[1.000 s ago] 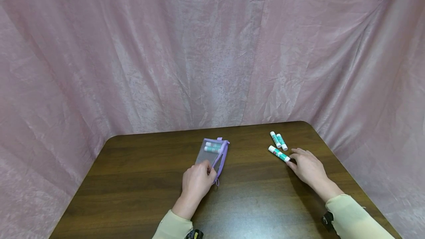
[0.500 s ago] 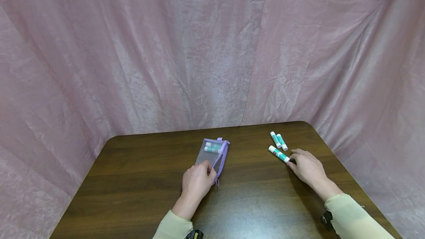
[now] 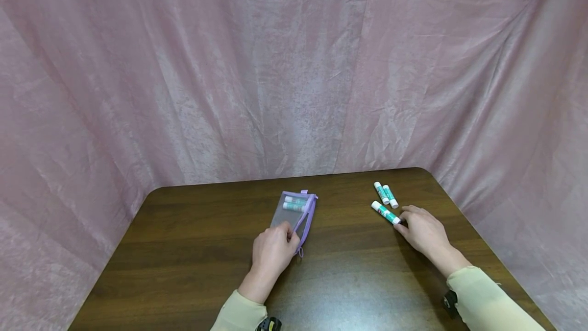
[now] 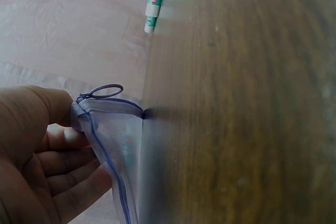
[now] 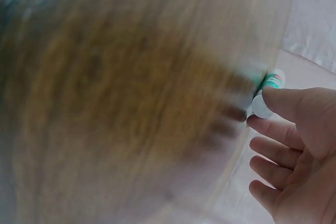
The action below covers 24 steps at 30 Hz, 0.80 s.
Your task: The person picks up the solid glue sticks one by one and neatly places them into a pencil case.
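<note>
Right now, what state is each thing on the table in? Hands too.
Purple mesh zip pouch: unzipped, mouth parted
Zip slider: at the zip's near end
Two tubes inside pouch: lying side by side, seen through mesh
Nearest loose green-and-white tube: near end pinched; lifted or not, unclear
Two farther green-and-white tubes: lying side by side
Left hand: grips pouch's near end
Right hand: pinches nearest loose tube
</note>
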### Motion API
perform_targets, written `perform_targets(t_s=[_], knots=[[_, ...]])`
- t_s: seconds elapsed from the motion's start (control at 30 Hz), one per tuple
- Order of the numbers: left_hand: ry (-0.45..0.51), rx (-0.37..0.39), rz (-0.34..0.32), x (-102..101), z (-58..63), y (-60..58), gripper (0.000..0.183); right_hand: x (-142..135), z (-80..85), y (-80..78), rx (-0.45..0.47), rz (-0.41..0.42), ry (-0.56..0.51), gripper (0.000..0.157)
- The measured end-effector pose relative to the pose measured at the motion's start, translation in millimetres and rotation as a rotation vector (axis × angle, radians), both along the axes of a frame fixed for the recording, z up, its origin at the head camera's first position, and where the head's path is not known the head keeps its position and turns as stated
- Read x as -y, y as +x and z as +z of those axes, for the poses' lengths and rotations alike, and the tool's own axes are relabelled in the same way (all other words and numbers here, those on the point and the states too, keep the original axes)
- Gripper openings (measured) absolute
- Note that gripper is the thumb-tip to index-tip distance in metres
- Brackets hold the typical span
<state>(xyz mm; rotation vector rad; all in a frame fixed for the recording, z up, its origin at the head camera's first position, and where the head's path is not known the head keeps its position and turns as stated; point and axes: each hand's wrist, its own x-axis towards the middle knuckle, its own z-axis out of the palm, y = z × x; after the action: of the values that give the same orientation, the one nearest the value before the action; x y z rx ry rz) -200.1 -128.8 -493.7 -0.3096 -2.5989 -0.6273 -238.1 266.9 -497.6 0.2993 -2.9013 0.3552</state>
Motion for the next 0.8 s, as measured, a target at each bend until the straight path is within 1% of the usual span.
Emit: perform_targets(t_s=[0.33, 0.8], knots=[[-0.003, 0.009, 0.005, -0.3, 0.1, -0.3, 0.028, 0.4, -1.0, -0.6, -0.002, -0.016, 0.004, 0.014], [-0.003, 0.019, -0.002, 0.9, -0.1, -0.5, 0.027, -0.7, 1.4, 2.2, -0.046, -0.014, -0.007, 0.013]])
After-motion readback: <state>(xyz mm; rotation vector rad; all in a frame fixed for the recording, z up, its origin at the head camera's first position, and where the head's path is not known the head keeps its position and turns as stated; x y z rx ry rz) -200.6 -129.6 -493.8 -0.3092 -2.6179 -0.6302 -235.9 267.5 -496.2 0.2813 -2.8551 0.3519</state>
